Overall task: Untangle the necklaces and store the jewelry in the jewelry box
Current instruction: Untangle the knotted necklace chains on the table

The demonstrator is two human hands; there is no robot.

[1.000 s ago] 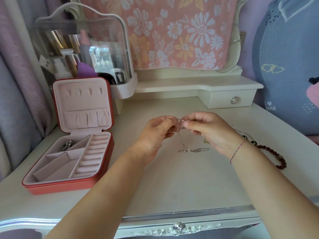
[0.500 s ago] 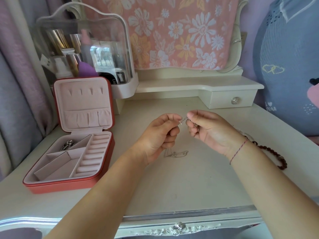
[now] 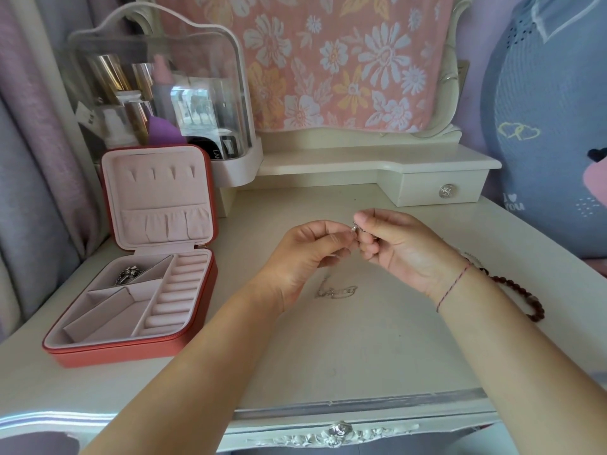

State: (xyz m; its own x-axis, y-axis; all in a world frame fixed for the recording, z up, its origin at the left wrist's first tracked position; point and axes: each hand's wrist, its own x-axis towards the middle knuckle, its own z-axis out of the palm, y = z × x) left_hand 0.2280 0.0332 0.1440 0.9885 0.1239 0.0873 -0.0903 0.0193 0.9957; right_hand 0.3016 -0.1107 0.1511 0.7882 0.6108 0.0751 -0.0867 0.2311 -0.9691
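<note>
Silver glints where the two hands meet above the middle of the dressing table (image 3: 361, 356): the left hand (image 3: 305, 254) and the right hand (image 3: 397, 247) both have their fingers curled in, and the thumb and forefinger tips of each pinch a small bright part of a necklace (image 3: 355, 228) between them, too small to tell whether it is a clasp or a pendant. The rest of its fine chain (image 3: 338, 292) lies in a loose little heap on the table top, just below the left hand and between the two wrists. A thin red string (image 3: 455, 284) circles the right wrist. Behind that wrist, toward the right edge of the table, a strand of dark brown beads (image 3: 519, 290) lies on the surface, partly hidden by the forearm. Well apart on the other side, near the left edge, the red jewelry box (image 3: 131, 349) sits open with its lid upright; the lining is pale pink, ring rolls run down its right side, and silver pieces (image 3: 128, 275) rest in the back left compartment, while the other compartments show only lining. Behind the box, at the back left corner, stands a clear-lidded cosmetics case (image 3: 157, 93), and a small drawer (image 3: 440, 192) with a shiny knob sits at the back right under a raised shelf
</note>
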